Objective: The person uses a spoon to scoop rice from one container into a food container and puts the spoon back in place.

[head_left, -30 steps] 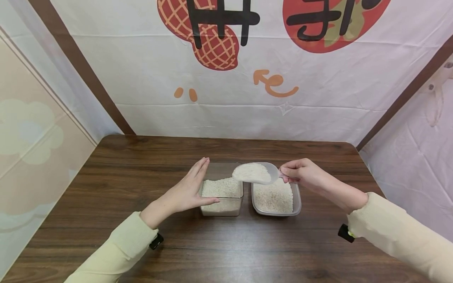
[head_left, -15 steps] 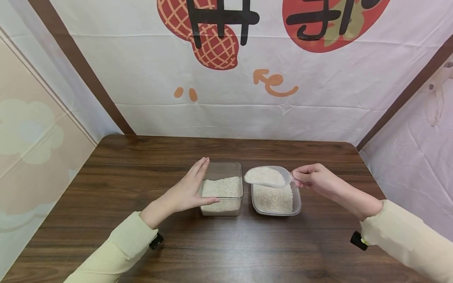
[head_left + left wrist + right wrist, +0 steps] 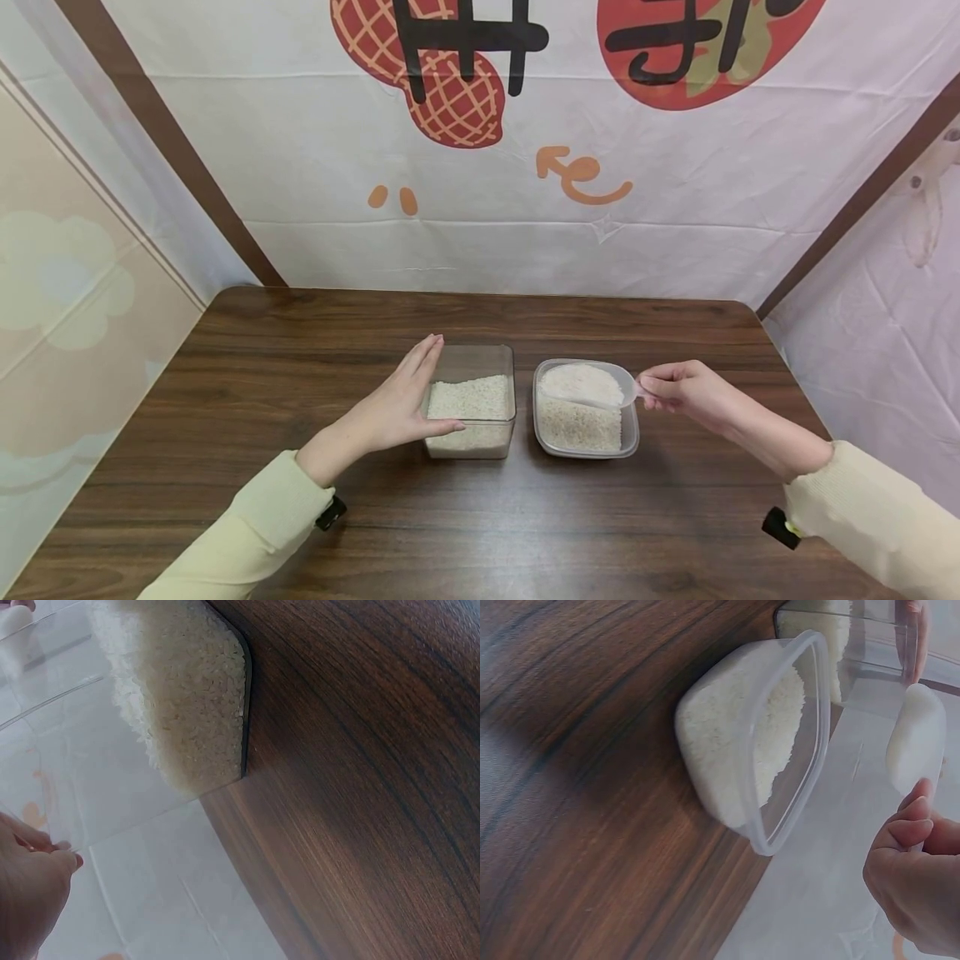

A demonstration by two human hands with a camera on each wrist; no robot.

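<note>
My right hand [image 3: 686, 390] pinches the handle of a translucent scoop [image 3: 628, 393] that carries a mound of white rice [image 3: 581, 383]. The scoop hangs over the back part of a translucent tub [image 3: 632, 437] partly filled with rice; the right wrist view shows it raised above the tub's rim [image 3: 821, 690]. To its left stands a clear rectangular container [image 3: 491, 358], also partly filled with rice [image 3: 472, 398]. Spread around the container's left side, my left hand [image 3: 386, 408] has its thumb along the front and its straight fingers toward the back corner. Exact contact is unclear.
Both containers stand side by side on a dark wood-grain table [image 3: 315, 367], with a narrow gap between them. A printed white cloth [image 3: 480, 242] hangs behind the table's back edge. Small black devices [image 3: 331, 512] sit at both cuffs.
The right hand has moved right and toward me with the loaded scoop, from over the gap between the containers to over the right tub. The left hand has stayed put.
</note>
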